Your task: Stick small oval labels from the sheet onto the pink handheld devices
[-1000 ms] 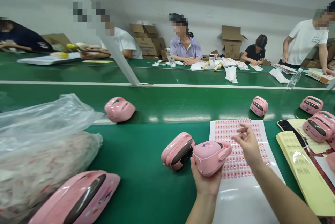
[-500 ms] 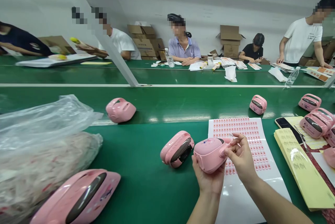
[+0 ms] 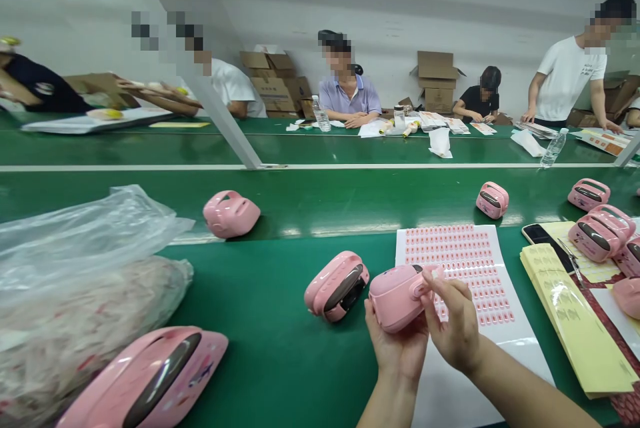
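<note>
Left hand (image 3: 400, 348) gripping a pink gadget (image 3: 395, 298) from below, palm cupped under it, thumb up one side; right hand (image 3: 455, 321) at the gadget's handle end, fingers bent, fingertips touching it (whether they pinch anything cannot be told; the contact is partly hidden). Under both hands, a white sheet (image 3: 445, 381) with rows of small pink-and-red stickers; just left of the held gadget, a second gadget (image 3: 335, 288) on the green table (image 3: 260, 361); farther left and nearer the body, a third gadget (image 3: 145, 378), close to a clear plastic bag (image 3: 85, 321) of small pieces. Right of the right hand, folded yellow paper (image 3: 570, 321); beyond it, a dark phone (image 3: 545, 243); well ahead of both hands, a person in a lilac shirt (image 3: 350, 96), seated, forearms on the table.
</note>
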`<action>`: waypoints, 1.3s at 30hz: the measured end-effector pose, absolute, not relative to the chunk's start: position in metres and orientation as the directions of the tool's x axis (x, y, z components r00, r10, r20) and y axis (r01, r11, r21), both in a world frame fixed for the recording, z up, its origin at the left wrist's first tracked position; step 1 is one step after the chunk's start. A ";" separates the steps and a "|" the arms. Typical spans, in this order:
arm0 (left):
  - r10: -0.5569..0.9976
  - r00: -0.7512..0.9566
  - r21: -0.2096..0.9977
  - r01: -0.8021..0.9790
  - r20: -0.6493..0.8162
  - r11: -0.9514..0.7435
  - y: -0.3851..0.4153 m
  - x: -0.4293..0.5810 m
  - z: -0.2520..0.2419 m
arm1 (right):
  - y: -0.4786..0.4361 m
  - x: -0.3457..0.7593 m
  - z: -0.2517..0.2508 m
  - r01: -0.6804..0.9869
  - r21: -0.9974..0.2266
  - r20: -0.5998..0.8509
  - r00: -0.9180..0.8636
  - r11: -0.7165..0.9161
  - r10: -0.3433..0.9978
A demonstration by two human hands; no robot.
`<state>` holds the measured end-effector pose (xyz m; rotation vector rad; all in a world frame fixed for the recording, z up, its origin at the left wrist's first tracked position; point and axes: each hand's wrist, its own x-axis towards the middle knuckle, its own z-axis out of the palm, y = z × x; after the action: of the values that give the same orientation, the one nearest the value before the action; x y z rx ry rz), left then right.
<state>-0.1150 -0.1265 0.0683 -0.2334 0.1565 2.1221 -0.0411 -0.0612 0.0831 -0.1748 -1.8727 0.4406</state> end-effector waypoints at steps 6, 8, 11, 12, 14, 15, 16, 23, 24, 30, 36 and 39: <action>0.814 -0.557 0.040 -0.828 -0.164 -0.559 -0.129 -0.122 0.056 | -0.049 -0.038 0.081 -0.150 -0.435 0.812 -0.491 0.888 0.315; 0.795 -0.578 0.064 -0.814 -0.184 -0.577 -0.129 -0.121 0.055 | -0.049 -0.040 0.083 -0.181 -0.586 0.740 -0.515 0.789 0.432; 0.793 -0.567 0.077 -0.821 -0.225 -0.565 -0.128 -0.120 0.060 | -0.053 -0.047 0.082 -0.191 -0.801 0.564 -0.557 0.567 0.609; 0.793 -0.566 0.078 -0.822 -0.226 -0.564 -0.128 -0.120 0.062 | -0.052 -0.051 0.080 -0.186 -0.838 0.517 -0.571 0.513 0.637; 0.799 -0.567 0.092 -0.823 -0.198 -0.561 -0.131 -0.123 0.067 | -0.038 -0.059 0.073 -0.155 -0.875 0.457 -0.580 0.459 0.674; 0.809 -0.561 0.109 -0.828 -0.174 -0.551 -0.133 -0.126 0.068 | -0.024 -0.063 0.068 -0.115 -0.884 0.434 -0.563 0.453 0.704; 0.821 -0.553 0.131 -0.833 -0.144 -0.538 -0.136 -0.129 0.069 | -0.006 -0.066 0.063 -0.064 -0.892 0.410 -0.529 0.447 0.743; 0.661 -0.743 0.511 -0.610 -0.105 -0.605 -0.163 -0.136 0.070 | 0.126 -0.063 0.043 0.156 -0.870 0.399 -0.334 0.467 0.854; 0.630 -0.771 0.580 -0.557 -0.095 -0.595 -0.164 -0.135 0.072 | 0.133 -0.062 0.042 0.152 -0.868 0.400 -0.348 0.472 0.848; 0.562 -0.825 0.835 -0.272 0.053 -0.478 -0.162 -0.126 0.088 | 0.121 -0.068 0.047 0.065 -0.883 0.413 -0.364 0.465 0.835; 0.534 -0.817 0.914 -0.018 0.220 -0.404 -0.161 -0.132 0.071 | 0.028 -0.066 0.090 -0.233 -0.938 0.345 -0.583 0.256 0.735; 0.640 -0.745 0.919 -0.097 0.187 -0.381 -0.163 -0.147 0.062 | -0.016 -0.054 0.116 -0.359 -0.933 0.287 -0.758 -0.007 0.586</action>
<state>-0.1468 -0.1631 0.0622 0.7399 1.3844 2.1580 -0.0543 -0.0161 0.1161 -0.2394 -1.6159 1.8351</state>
